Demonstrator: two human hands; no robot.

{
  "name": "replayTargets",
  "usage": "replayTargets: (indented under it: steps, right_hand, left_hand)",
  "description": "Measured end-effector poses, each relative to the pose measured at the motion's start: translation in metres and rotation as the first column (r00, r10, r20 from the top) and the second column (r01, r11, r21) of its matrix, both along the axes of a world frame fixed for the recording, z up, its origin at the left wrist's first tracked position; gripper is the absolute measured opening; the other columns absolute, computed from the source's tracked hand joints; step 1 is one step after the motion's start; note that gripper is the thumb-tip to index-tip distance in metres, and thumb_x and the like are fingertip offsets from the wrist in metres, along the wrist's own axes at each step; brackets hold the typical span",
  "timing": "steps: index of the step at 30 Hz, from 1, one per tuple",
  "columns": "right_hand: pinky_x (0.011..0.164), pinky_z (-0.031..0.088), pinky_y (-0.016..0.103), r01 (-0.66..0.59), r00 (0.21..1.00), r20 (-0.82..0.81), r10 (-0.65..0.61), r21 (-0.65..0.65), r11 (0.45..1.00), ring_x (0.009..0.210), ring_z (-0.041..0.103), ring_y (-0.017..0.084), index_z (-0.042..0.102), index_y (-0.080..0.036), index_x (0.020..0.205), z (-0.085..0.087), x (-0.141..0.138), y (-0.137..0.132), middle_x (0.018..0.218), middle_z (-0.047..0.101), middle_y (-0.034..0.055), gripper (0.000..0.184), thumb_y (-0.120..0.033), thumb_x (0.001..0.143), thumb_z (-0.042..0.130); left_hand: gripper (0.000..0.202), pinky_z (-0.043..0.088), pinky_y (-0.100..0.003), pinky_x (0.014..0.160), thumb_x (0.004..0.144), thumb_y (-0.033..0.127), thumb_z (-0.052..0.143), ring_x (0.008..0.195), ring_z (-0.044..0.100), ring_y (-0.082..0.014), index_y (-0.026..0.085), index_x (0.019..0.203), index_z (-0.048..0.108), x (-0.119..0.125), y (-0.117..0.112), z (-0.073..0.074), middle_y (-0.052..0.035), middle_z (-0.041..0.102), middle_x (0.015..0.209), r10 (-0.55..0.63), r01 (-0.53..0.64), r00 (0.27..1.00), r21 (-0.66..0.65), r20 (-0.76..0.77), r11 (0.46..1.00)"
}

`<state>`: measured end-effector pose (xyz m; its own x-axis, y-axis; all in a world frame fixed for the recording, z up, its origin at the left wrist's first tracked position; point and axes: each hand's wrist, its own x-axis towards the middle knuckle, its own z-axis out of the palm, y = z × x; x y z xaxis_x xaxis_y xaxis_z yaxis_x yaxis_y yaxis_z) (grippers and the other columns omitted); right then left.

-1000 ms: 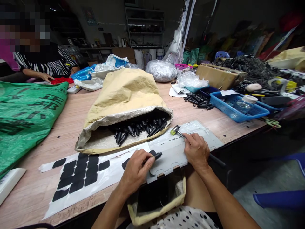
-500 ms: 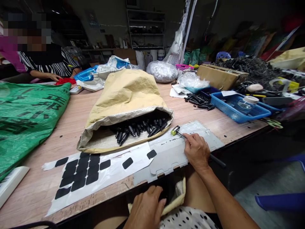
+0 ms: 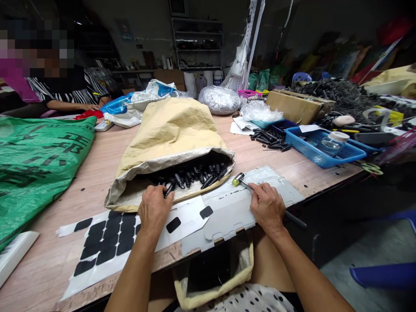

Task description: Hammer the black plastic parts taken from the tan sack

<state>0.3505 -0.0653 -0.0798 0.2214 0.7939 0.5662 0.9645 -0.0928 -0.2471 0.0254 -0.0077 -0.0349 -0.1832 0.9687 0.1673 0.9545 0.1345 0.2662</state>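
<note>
My left hand [image 3: 155, 209] reaches into the mouth of a tan paper sack [image 3: 169, 134] lying on its side. Its fingers close around one of the several black plastic parts [image 3: 191, 173] spilling from the sack. My right hand [image 3: 267, 207] grips the handle of a small hammer [image 3: 239, 179] whose yellow-tipped head rests on a grey metal plate [image 3: 234, 208] at the table's front edge. A white backing sheet with several black adhesive pads [image 3: 110, 238] lies under my left forearm.
A green woven sack [image 3: 35, 160] covers the left of the table. Blue trays [image 3: 325, 149] and loose black parts [image 3: 269, 138] sit at the right, beside a cardboard box [image 3: 299, 104]. An open bag [image 3: 214, 273] hangs below the table edge. Another person [image 3: 65, 91] sits at the far left.
My left hand dropped from the plate to the bag below the table edge, then rose and reached forward into the sack's mouth. My right hand and the hammer stayed put.
</note>
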Motion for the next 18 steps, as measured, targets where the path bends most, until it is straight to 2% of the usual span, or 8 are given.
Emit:
replayTargets:
  steps: [3, 6, 9, 11, 13, 15, 18]
  right_hand:
    - [0.076, 0.032, 0.033, 0.001, 1.000, 0.003, -0.001, 0.007, 1.000, 0.086, 0.051, 0.020, 0.074, -0.026, 0.115, 0.000, 0.000, 0.000, 0.094, 0.066, 0.0038, 0.029, -0.017, 0.093, 0.058]
    - [0.075, 0.032, 0.032, 0.008, 1.000, 0.007, -0.008, 0.011, 1.000, 0.085, 0.050, 0.020, 0.074, -0.026, 0.114, 0.000, -0.001, 0.001, 0.092, 0.065, 0.0036, 0.029, -0.017, 0.092, 0.059]
    - [0.075, 0.032, 0.032, 0.007, 1.000, 0.009, -0.007, 0.014, 1.000, 0.084, 0.050, 0.020, 0.074, -0.026, 0.114, -0.001, 0.000, 0.002, 0.092, 0.065, 0.0038, 0.029, -0.017, 0.092, 0.059]
    - [0.075, 0.032, 0.032, 0.006, 1.000, 0.011, -0.006, 0.021, 1.000, 0.085, 0.050, 0.020, 0.074, -0.026, 0.114, -0.002, 0.000, 0.002, 0.093, 0.066, 0.0040, 0.029, -0.017, 0.092, 0.059]
    - [0.075, 0.032, 0.032, 0.005, 1.000, 0.009, -0.006, 0.023, 1.000, 0.085, 0.051, 0.020, 0.074, -0.026, 0.114, -0.002, 0.000, 0.001, 0.093, 0.066, 0.0042, 0.029, -0.017, 0.092, 0.059]
    - [0.075, 0.032, 0.032, 0.006, 1.000, 0.006, -0.006, 0.016, 1.000, 0.085, 0.051, 0.020, 0.074, -0.026, 0.114, -0.001, 0.000, 0.001, 0.093, 0.066, 0.0042, 0.028, -0.017, 0.092, 0.059]
    - [0.075, 0.033, 0.032, 0.012, 1.000, 0.006, -0.012, 0.004, 1.000, 0.085, 0.051, 0.020, 0.074, -0.026, 0.114, 0.000, -0.001, 0.001, 0.093, 0.066, 0.0040, 0.028, -0.017, 0.093, 0.059]
  left_hand:
    - [0.026, 0.047, -0.041, 0.080, 0.092, 0.040, 0.057, 0.107, 0.058, -0.0352, 0.019, 0.101, 0.070, -0.008, -0.004, -0.003, -0.0129, 0.061, 0.103, -0.048, 0.048, 0.999, 0.007, -0.020, 0.999]
    - [0.022, 0.046, -0.042, 0.086, 0.093, 0.037, 0.058, 0.101, 0.056, -0.0325, 0.019, 0.100, 0.067, -0.010, -0.021, -0.002, -0.0107, 0.062, 0.100, -0.148, 0.151, 0.989, 0.127, -0.032, 0.980]
    - [0.019, 0.046, -0.041, 0.084, 0.095, 0.037, 0.057, 0.096, 0.055, -0.0289, 0.021, 0.102, 0.064, 0.004, -0.042, -0.002, -0.0075, 0.065, 0.098, -0.314, 0.286, 0.944, 0.218, 0.103, 0.933]
    - [0.016, 0.046, -0.038, 0.084, 0.096, 0.036, 0.057, 0.097, 0.056, -0.0269, 0.023, 0.102, 0.063, 0.020, -0.053, -0.004, -0.0058, 0.066, 0.100, -0.440, 0.397, 0.865, 0.208, 0.240, 0.894]
    - [0.012, 0.046, -0.038, 0.084, 0.096, 0.034, 0.059, 0.097, 0.056, -0.0260, 0.024, 0.101, 0.063, 0.037, -0.060, -0.008, -0.0048, 0.066, 0.100, -0.509, 0.480, 0.797, 0.170, 0.325, 0.861]
    - [0.009, 0.045, -0.038, 0.083, 0.094, 0.032, 0.061, 0.095, 0.056, -0.0256, 0.024, 0.099, 0.063, 0.047, -0.061, -0.013, -0.0044, 0.066, 0.098, -0.524, 0.513, 0.773, 0.134, 0.358, 0.848]
    - [0.010, 0.045, -0.037, 0.080, 0.091, 0.031, 0.064, 0.092, 0.057, -0.0247, 0.024, 0.097, 0.065, 0.049, -0.058, -0.021, -0.0042, 0.066, 0.096, -0.526, 0.524, 0.747, 0.127, 0.407, 0.842]
